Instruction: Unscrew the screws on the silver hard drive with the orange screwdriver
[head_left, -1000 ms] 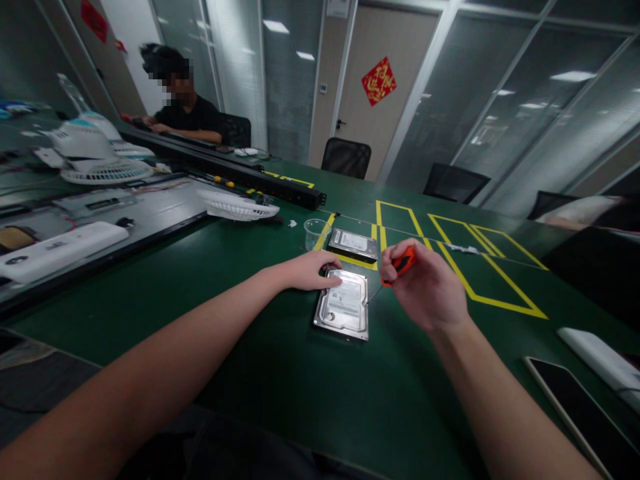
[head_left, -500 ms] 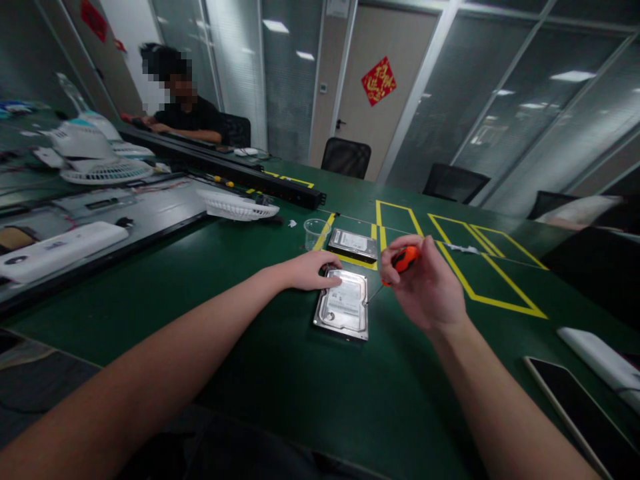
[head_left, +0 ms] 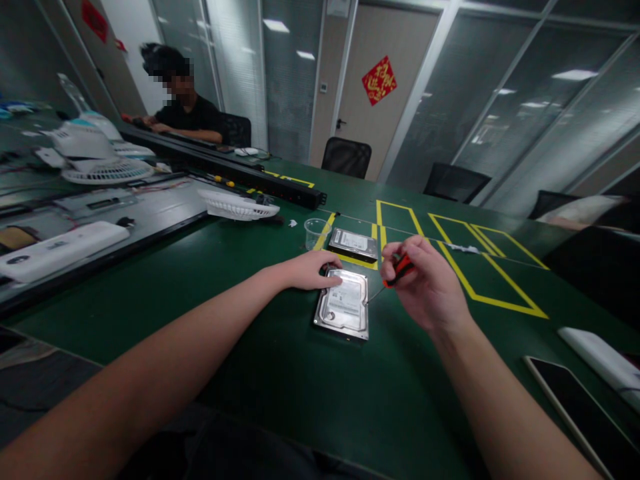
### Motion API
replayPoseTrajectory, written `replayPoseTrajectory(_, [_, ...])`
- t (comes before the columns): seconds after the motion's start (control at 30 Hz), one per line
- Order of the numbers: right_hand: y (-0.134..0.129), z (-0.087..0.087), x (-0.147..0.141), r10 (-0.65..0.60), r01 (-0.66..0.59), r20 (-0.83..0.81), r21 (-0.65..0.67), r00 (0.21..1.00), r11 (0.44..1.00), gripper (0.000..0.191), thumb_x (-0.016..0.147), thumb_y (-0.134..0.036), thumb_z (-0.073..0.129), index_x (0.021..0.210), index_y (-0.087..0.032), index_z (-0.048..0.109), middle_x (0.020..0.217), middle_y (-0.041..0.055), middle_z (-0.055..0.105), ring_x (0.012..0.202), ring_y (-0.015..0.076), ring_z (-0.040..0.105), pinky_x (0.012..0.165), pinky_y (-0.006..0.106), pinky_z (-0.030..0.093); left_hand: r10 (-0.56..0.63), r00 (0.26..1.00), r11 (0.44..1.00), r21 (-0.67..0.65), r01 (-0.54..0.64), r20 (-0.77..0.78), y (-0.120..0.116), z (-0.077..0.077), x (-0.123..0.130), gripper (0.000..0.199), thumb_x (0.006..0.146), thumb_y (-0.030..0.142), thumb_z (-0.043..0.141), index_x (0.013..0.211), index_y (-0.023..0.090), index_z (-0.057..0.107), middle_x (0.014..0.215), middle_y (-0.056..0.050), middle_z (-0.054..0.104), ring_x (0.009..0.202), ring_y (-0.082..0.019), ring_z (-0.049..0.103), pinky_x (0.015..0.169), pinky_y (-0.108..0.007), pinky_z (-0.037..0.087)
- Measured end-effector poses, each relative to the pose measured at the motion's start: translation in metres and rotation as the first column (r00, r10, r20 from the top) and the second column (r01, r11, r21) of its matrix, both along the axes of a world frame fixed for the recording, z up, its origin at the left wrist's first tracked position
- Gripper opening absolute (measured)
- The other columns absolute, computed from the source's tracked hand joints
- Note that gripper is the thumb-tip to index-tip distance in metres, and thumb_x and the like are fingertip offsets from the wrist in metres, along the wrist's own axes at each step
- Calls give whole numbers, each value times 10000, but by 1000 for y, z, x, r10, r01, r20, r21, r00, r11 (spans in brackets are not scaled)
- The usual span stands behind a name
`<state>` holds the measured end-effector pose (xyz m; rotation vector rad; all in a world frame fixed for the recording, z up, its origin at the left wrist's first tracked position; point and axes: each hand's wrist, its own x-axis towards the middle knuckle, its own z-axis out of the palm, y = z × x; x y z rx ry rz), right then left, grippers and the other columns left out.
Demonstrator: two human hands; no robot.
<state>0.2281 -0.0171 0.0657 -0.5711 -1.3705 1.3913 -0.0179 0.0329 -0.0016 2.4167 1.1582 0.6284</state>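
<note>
A silver hard drive (head_left: 343, 308) lies label side up on the green table in front of me. My left hand (head_left: 313, 270) grips its far left corner, thumb on the top face and fingers curled at the edge. In my right hand (head_left: 425, 280) is a screwdriver (head_left: 400, 270) with an orange and black handle. Its thin shaft slants down to the left, and the tip meets the drive's right edge. Just beyond lies a second hard drive (head_left: 353, 245), beside a clear plastic cup (head_left: 317, 233).
White fan parts (head_left: 240, 205) and a large flat panel (head_left: 165, 200) occupy the left. A long black bar (head_left: 225, 167) runs behind them. Yellow tape outlines (head_left: 495, 303) mark the table. A phone (head_left: 575, 407) lies at the right. A person (head_left: 190, 117) sits at the far left.
My right fingers have shifted around the screwdriver handle, which has turned and shows more black. The tip stays at the same spot. My left hand and the drive have not moved.
</note>
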Motion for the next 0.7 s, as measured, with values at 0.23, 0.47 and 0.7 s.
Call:
replayPoseTrajectory(0.23, [2,-1,-1,12,-12,-25,-4,1000,1000,281,993,-484,537,895,-253,663,805,27,614,592,133,451,601,318,395,0,1000,1000,-16,0,-2,-1,2,0,467,899,481,653,1250,173,662,1224,-114,697,1081,-257,646,917,-360,493])
replayPoseTrajectory(0.47, [4,0,0,23,-24,-33,-22,999,999,275,969,-406,538,814,-232,684,804,37,603,630,148,487,625,313,430,0,1000,1000,-3,0,-1,1,-1,0,460,897,480,649,1239,173,665,1238,-122,695,1097,-266,644,938,-376,488])
replayPoseTrajectory(0.7, [3,-1,0,-19,19,-17,13,1000,1000,212,944,-401,627,813,-235,634,876,39,637,765,175,584,701,321,488,3,1000,1000,-5,-3,7,1,-2,0,459,896,484,660,1241,180,667,1240,-113,696,1089,-260,648,919,-355,489])
